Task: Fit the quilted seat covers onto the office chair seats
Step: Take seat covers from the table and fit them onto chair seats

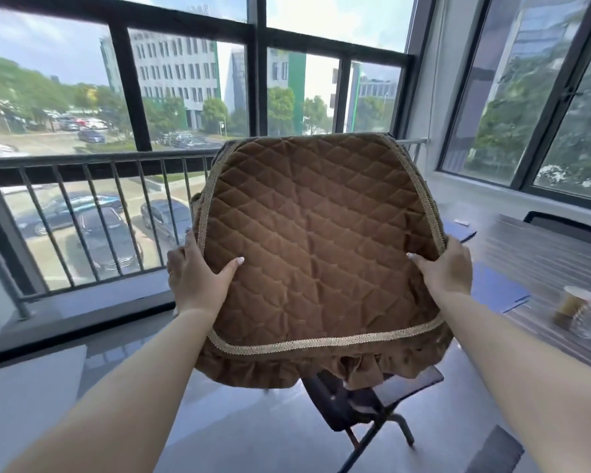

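Observation:
A brown quilted seat cover [321,240] with tan braid trim and a ruffled skirt is held up in the air, its quilted face toward me. My left hand [195,274] grips its left edge, thumb on the quilted face. On the right edge, my right hand [446,264] holds it the same way. Below the cover stands a dark office chair [365,404]; only part of its seat and its legs show, the rest is hidden by the hanging skirt.
A grey striped table [543,264] runs along the right, with blue folders [495,291] and a plastic cup [570,305] on it. A second dark chair back [567,227] shows behind the table. Floor-to-ceiling windows and a metal railing [82,162] stand ahead.

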`<action>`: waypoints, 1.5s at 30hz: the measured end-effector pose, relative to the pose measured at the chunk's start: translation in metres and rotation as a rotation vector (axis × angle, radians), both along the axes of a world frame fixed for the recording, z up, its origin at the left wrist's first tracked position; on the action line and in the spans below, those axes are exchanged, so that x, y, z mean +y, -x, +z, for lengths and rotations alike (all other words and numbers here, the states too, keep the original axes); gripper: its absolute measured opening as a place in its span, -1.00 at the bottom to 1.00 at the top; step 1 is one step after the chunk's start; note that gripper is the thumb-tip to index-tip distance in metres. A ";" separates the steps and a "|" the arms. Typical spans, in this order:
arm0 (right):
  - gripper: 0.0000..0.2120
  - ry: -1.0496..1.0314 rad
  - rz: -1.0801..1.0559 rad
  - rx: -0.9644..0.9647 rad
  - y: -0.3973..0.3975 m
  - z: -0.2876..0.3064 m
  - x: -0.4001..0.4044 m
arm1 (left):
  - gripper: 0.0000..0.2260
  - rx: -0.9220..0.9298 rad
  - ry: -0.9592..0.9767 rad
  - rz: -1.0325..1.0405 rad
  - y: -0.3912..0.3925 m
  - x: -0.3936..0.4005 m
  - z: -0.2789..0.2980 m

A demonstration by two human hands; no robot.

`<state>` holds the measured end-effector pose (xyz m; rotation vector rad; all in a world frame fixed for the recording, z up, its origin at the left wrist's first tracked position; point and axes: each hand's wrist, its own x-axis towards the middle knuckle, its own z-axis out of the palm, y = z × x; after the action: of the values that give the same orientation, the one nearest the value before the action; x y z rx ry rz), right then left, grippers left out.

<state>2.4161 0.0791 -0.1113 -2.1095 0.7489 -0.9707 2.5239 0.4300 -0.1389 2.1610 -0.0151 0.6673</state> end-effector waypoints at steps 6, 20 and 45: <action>-0.55 -0.078 -0.007 0.000 -0.133 0.005 -0.030 | -0.10 0.057 -0.026 -0.045 -0.138 -0.027 0.006; -0.63 0.015 -0.355 0.009 -0.235 0.021 -0.113 | -0.07 0.256 -0.055 -0.449 -0.358 -0.172 -0.006; -0.79 0.718 -0.394 0.539 -0.317 0.076 -0.049 | -0.41 -0.722 -0.361 -1.242 -0.394 -0.318 0.060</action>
<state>2.7329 0.0298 -0.0351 -2.9915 1.2558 -0.9688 2.9174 0.1121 -0.0790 1.6200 -1.7794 0.6290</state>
